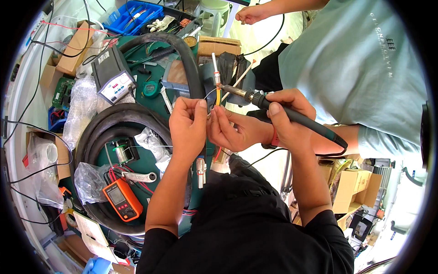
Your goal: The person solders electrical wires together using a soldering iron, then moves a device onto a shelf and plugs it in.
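Looks like soldering: right hand (289,114) is gripping the iron (261,100), tip right by the connector (216,73) ahead-right of the left hand (188,125), which pinches thin wire (209,94), solder maybe, so steadiness counts next.

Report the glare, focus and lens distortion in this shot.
Head view: straight edges at the left bow, and the corners fall to black; head view: the floor is washed out pale, and the bubble wrap shows bright glints; head view: the soldering iron looks fairly sharp, without obvious motion blur.

L hand (188,121) pinching, R hand (293,114) curled in grip, forearms (312,189) fwd
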Tool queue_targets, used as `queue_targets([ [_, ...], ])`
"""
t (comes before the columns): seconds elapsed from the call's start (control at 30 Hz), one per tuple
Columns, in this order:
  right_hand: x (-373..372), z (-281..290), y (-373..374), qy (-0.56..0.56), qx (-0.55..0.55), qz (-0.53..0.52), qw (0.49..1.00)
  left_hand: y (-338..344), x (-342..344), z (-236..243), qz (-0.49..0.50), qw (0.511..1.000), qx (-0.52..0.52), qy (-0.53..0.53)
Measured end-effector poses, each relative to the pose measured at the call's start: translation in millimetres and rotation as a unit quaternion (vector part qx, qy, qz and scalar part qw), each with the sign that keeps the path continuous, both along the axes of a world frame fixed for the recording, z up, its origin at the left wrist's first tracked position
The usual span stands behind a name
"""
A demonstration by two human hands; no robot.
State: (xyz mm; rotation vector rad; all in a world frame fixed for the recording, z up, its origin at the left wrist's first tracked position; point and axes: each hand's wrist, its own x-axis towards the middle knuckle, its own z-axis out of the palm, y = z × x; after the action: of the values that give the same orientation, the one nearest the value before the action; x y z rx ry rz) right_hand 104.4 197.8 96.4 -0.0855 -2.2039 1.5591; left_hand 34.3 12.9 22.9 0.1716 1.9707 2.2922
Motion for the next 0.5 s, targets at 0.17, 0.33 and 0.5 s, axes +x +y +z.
queue_targets([
  [0.17,-1.7,-0.1,0.2,0.000,-0.004,0.011,1.000,0.0,-0.2,0.0,0.004,1.000,-0.002,-0.003],
  [0.33,-3.2,-4.9,4.8,0.016,0.000,0.016,1.000,-0.3,-0.9,0.5,0.002,1.000,-0.004,0.008],
  [0.5,-2.7,-6.4,3.3,-0.006,-0.035,-0.009,0.999,0.3,-0.6,1.2,0.004,1.000,0.002,0.003],
])
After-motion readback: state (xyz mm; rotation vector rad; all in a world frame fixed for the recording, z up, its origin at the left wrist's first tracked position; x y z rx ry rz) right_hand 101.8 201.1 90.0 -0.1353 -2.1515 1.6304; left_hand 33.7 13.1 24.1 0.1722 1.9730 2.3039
